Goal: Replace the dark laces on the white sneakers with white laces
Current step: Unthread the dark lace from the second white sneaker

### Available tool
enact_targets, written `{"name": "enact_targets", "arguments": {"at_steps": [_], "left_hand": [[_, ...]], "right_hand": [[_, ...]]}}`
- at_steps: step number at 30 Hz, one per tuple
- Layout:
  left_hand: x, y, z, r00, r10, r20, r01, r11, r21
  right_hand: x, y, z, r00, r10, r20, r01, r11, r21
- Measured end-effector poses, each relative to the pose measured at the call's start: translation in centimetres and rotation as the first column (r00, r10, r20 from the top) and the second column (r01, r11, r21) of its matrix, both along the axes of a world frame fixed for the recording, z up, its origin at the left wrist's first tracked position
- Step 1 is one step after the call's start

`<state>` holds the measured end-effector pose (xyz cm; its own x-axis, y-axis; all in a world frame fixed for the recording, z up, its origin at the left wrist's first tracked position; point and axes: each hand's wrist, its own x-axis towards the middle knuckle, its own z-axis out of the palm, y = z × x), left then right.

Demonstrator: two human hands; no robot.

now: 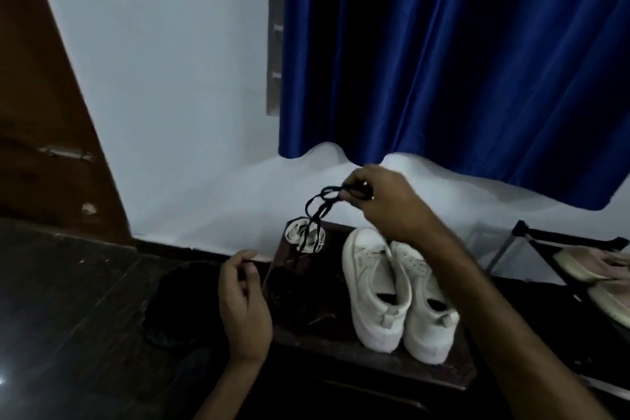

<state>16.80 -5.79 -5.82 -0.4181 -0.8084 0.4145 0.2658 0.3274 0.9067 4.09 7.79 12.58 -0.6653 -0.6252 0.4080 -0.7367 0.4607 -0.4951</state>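
Gripping dark lace (318, 208) aloft in right hand (385, 201); cannot tell grasp of left hand (242, 300); could snag far white laces (306, 240) off worktop (341, 355).

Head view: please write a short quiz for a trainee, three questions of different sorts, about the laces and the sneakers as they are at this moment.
1. True or false: the right hand holds the dark laces bunched, raised above the table.
2. Where does the bundle of white laces lie?
A) at the table's near edge
B) at the table's far corner, left of the white sneakers
C) between the two sneakers
3. Short answer: which end of the white sneakers faces the person, toes or heels?

Key: 1 true; 2 B; 3 heels.
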Motion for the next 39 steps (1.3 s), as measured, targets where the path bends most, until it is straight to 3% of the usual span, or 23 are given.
{"name": "enact_targets", "arguments": {"at_steps": [5,10,16,20,22,25,27,29,32,36,39], "left_hand": [[-1.3,-1.0,-2.3,0.96,-0.07,0.271,0.074,0.997,-0.005],[-2.8,0.7,-3.3,0.894,-0.251,0.371,0.268,0.963,0.005],[-3.8,1.6,-3.2,0.887,-0.125,0.444,0.185,0.978,-0.094],[-5.0,1.2,-2.8,0.925,-0.098,0.368,0.079,0.995,0.069],[-5.4,1.1,-2.5,0.943,-0.103,0.316,0.06,0.988,0.141],[-5.2,1.6,-2.0,0.948,-0.077,0.31,0.045,0.993,0.111],[-5.2,1.6,-2.1,0.956,-0.069,0.284,0.031,0.99,0.135],[-5.4,1.1,-2.6,0.98,-0.081,0.184,0.028,0.961,0.275],[-5.7,0.3,-2.9,0.997,-0.069,0.027,0.047,0.866,0.497],[-5.2,0.1,-1.9,0.994,0.026,-0.108,0.043,0.807,0.59],[-4.9,-0.4,-1.6,0.989,0.033,-0.143,0.072,0.739,0.67]], "right_hand": [[2.2,-1.8,-10.2,0.994,-0.02,0.11,0.007,0.993,0.114],[4.4,-1.8,-18.7,0.988,-0.115,0.106,0.101,0.987,0.128],[5.4,-1.9,-21.6,0.984,-0.114,0.135,0.128,0.987,-0.099],[5.4,-2.7,-20.8,0.934,-0.155,0.323,0.279,0.881,-0.382],[5.5,-3.5,-20.6,0.895,-0.171,0.412,0.36,0.822,-0.441],[5.5,-4.7,-20.4,0.867,-0.192,0.459,0.407,0.805,-0.433],[5.2,-5.3,-20.5,0.896,-0.192,0.4,0.329,0.892,-0.309],[4.9,-5.6,-21.1,0.951,-0.143,0.275,0.17,0.983,-0.075],[4.8,-5.9,-22.4,0.998,-0.022,0.065,0.012,0.99,0.143],[5.4,-6.6,-22.3,0.978,-0.089,-0.188,0.126,0.973,0.193],[5.8,-7.1,-21.9,0.949,-0.151,-0.277,0.223,0.942,0.25]]}}
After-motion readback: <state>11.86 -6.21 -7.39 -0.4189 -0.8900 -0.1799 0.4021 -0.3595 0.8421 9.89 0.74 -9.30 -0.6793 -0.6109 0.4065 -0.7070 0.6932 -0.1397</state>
